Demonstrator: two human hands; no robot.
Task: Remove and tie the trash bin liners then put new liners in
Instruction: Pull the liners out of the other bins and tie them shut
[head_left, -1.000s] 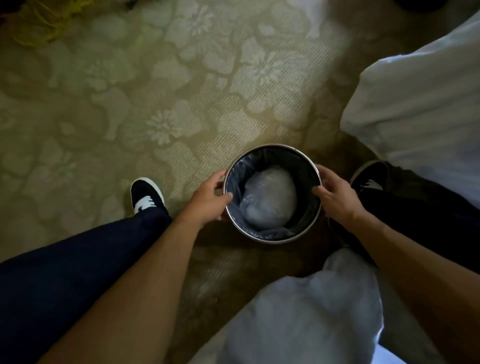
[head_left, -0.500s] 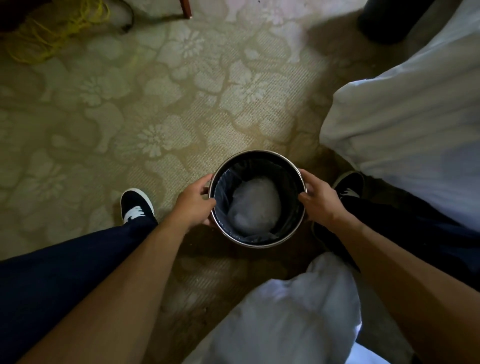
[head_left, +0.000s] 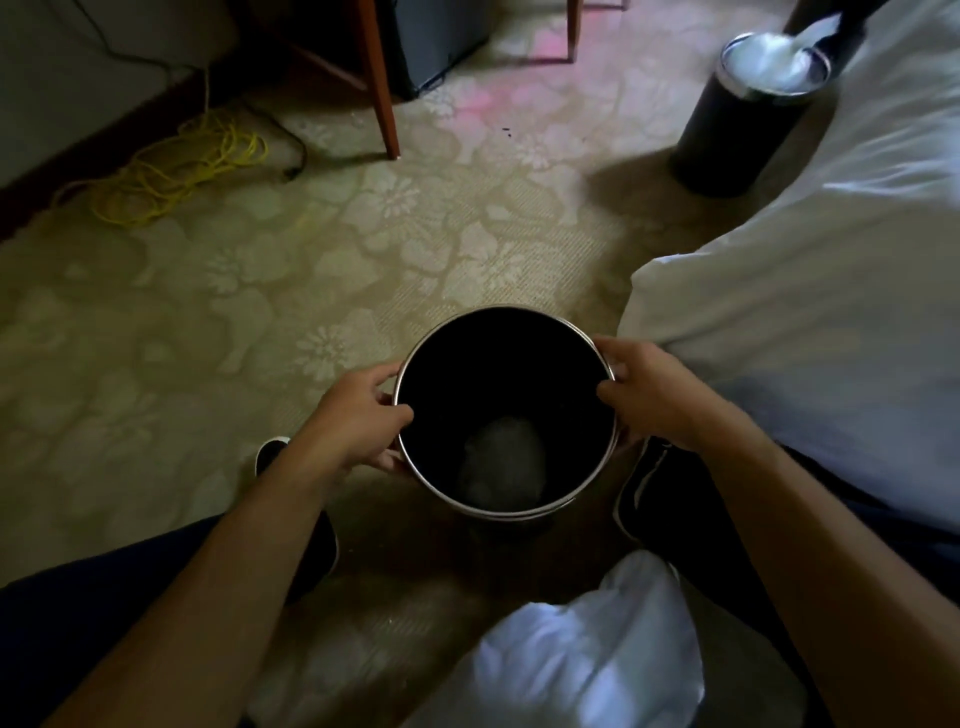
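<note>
"Hands first: what had they got hold of?"

"Each clasped the rim of the trash bin (head_left: 498, 364), one on either side. The left hand (head_left: 358, 410) had its thumb hooked inside and its fingers curled down the outside, and the right hand (head_left: 649, 395) mirrored it. I'd judge that grip was for steadying or shifting the bin, or for catching a liner's edge."

"Where was the bin?"

"Over the carpet (head_left: 260, 291), between the person's shoes (head_left: 654, 488), just beside the white bedding (head_left: 831, 312). A white bag (head_left: 571, 660) lay nearer the camera, probably kept close for the job."

"Did it rest on the floor?"

"I couldn't tell, because its base was out of sight below the rim."

"Was a liner in it?"

"Hard to say. The inside was black all the way down, so dark plastic and bare wall looked alike. Only a pale bundle (head_left: 501, 462) showed at the bottom, and I couldn't make out what it was."

"Anything else unclear?"

"Whether the fingers pinched plastic as well as metal. A second bin (head_left: 743, 119) stood well apart by the bed, topped with something pale, and a dark shape covered its far edge."
</note>
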